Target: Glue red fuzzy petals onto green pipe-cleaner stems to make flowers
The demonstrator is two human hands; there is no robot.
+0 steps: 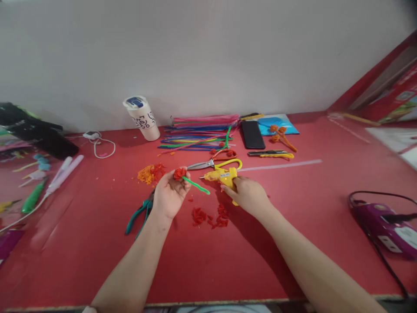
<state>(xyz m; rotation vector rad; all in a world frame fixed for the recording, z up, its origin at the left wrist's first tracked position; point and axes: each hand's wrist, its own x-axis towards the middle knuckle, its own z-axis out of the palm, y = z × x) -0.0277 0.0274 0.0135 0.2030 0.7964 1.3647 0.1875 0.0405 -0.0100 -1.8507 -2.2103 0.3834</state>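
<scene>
My left hand (169, 195) is closed on a small red flower head with a green stem (196, 185) that sticks out to the right. My right hand (247, 194) grips the handle of a yellow glue gun (221, 174) lying on the red table (208, 265), its nozzle pointing left toward the flower. Red petal scraps (210, 216) lie between my hands. Yellow-handled scissors (215, 164) rest just behind the glue gun.
Teal pliers (140, 213) lie by my left wrist. Behind are an orange and red scrap pile (150, 173), a bundle of coloured pipe cleaners (202, 132), a white cup (142, 117), a black phone (252, 134), orange flowers (280, 135) and a utility knife (270, 153). A purple device (384, 226) sits right.
</scene>
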